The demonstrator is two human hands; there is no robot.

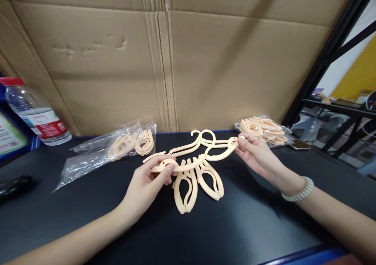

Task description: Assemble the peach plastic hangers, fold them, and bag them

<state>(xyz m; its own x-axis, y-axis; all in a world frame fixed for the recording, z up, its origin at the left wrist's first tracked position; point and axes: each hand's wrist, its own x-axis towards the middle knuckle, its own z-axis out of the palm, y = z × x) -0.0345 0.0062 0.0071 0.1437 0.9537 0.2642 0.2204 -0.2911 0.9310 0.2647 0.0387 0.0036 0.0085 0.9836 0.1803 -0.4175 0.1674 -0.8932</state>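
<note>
A peach plastic folding hanger (192, 165) is stretched out above the black table (205, 233). My left hand (147, 184) pinches its left arm with thumb and fingers. My right hand (254, 151) grips its right end with the fingertips. Another unfolded hanger (194, 141) lies just behind it. Two folded hangers (196, 184) rest on the table under the held one.
A clear bag of folded hangers (129, 145) lies at the back left, another bag of hangers (264, 129) at the back right. A water bottle (35, 116) lies far left, a dark object (11, 184) at the left edge. A cardboard wall (176, 61) stands behind. A phone (299, 145) lies right.
</note>
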